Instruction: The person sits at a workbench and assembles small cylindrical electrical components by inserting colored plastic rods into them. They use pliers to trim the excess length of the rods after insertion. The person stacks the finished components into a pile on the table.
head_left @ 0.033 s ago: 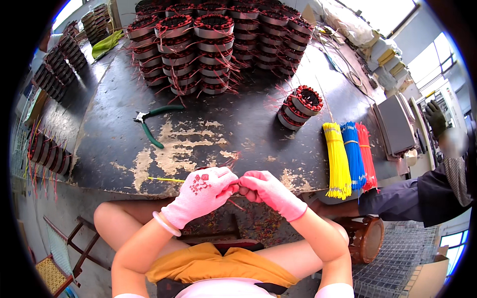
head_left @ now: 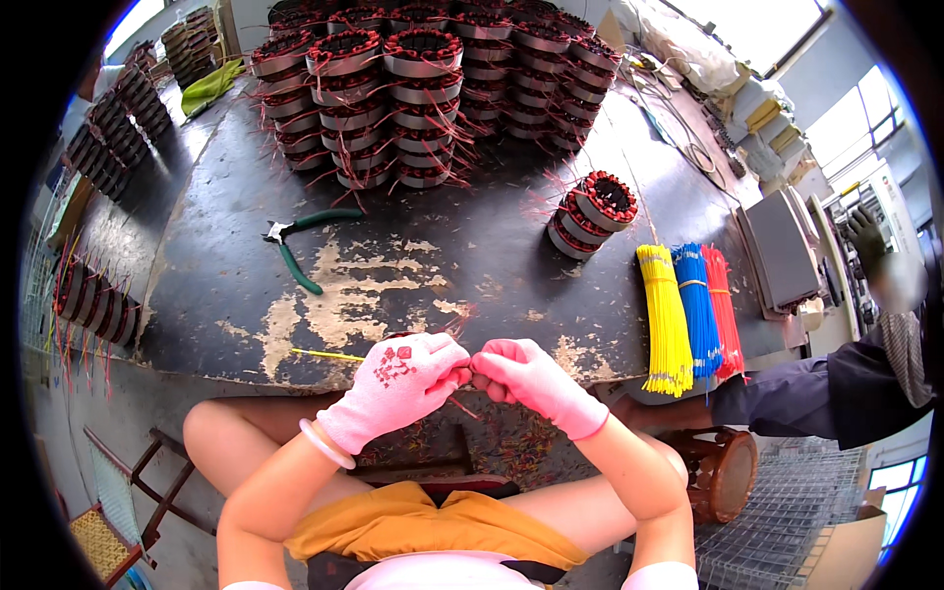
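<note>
Both my hands wear pink gloves and meet at the table's front edge. My left hand (head_left: pixel 405 382) is closed, thumb and fingertips pinched, with a red pattern on its back. My right hand (head_left: pixel 536 382) is pinched too, its fingertips almost touching the left ones. A thin reddish wire (head_left: pixel 462 406) pokes out below the fingertips; the fingers cover the rest of what they pinch. From behind the left hand a yellow wire (head_left: pixel 324 354) sticks out leftward over the table. Fine red wires (head_left: pixel 457 320) show just beyond the hands.
Green-handled cutters (head_left: pixel 285 251) lie left of centre. Tall stacks of wire-wound stator rings (head_left: pixel 423 108) fill the back; a short stack (head_left: pixel 593 214) stands at right. Yellow (head_left: pixel 667 320), blue (head_left: pixel 696 310) and red wire bundles (head_left: pixel 725 310) lie beside a co-worker's arm (head_left: pixel 787 393).
Hardly anything differs. My right fingertips have shifted slightly against the left ones, and the whole view has moved a touch.
</note>
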### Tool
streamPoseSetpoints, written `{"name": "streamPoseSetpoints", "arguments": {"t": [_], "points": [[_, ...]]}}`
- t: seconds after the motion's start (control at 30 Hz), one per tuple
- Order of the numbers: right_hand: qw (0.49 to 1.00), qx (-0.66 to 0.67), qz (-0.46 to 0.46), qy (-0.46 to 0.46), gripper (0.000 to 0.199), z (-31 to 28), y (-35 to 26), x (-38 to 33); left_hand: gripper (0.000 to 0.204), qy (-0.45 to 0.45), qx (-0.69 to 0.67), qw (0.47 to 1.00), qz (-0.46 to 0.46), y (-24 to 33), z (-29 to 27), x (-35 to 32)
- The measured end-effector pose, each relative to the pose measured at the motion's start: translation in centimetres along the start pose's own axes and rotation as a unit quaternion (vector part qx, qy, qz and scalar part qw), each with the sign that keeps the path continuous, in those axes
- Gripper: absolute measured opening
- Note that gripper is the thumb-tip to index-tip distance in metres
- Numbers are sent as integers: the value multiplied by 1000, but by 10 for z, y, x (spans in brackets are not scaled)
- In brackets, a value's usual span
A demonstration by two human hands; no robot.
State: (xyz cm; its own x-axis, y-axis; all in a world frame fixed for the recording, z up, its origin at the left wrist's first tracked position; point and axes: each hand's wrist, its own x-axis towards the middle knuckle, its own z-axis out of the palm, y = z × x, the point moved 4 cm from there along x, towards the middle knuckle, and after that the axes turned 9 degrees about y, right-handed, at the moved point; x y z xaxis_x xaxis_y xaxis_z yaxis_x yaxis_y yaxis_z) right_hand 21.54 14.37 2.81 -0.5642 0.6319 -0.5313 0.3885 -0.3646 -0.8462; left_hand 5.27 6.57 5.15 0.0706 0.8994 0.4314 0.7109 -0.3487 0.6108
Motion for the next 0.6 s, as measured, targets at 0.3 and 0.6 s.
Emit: {"name": "streamPoseSetpoints", "arguments": {"t": [0.3, 0.6], "points": [[947, -214, -206, 119, 24, -2, -3, -17, 10, -8, -2, 1000, -6, -1, 2, 0], [730, -439, -482, 205, 20, 5, -23, -40, 9, -35, -1, 999, 3, 1, 0, 0]]}}
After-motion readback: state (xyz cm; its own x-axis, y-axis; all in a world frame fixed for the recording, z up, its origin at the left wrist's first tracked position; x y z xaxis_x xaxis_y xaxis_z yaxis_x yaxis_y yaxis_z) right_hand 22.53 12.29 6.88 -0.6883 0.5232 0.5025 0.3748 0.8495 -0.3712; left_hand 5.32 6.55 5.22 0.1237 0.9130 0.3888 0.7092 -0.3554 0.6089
